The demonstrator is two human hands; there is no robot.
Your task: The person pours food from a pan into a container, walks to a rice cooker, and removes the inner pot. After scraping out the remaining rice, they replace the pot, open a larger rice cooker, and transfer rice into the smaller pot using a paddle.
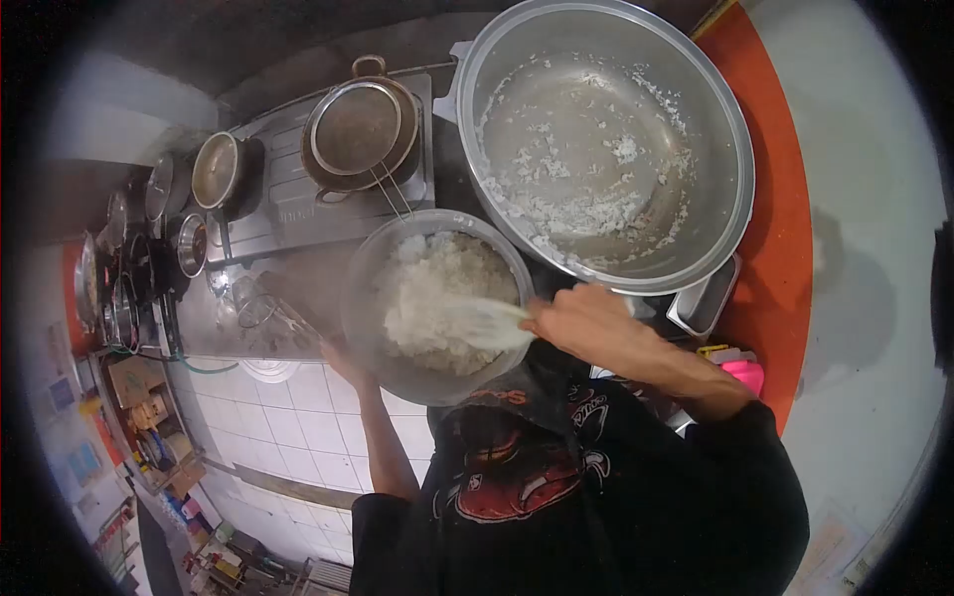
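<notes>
My right hand (586,323) is closed around the handle of a pale rice paddle (482,320), whose blade is smeared by motion over a heap of white cooked rice (437,283). The rice lies in a round, greyish bowl (366,363) in front of my body. At the bowl's lower left side is my left hand (343,360), holding it from outside, with its fingers partly hidden by haze. Just beyond the bowl stands a large metal pot (606,119) with rice grains and small clumps stuck to its bottom and wall.
A strainer (356,127) rests on a two-handled pan (407,164) on the stove to the left. Farther left are a small saucepan (217,169) and several other pans. A metal tray (704,298) and a pink item (743,375) lie at the right, beside the orange wall band (780,228).
</notes>
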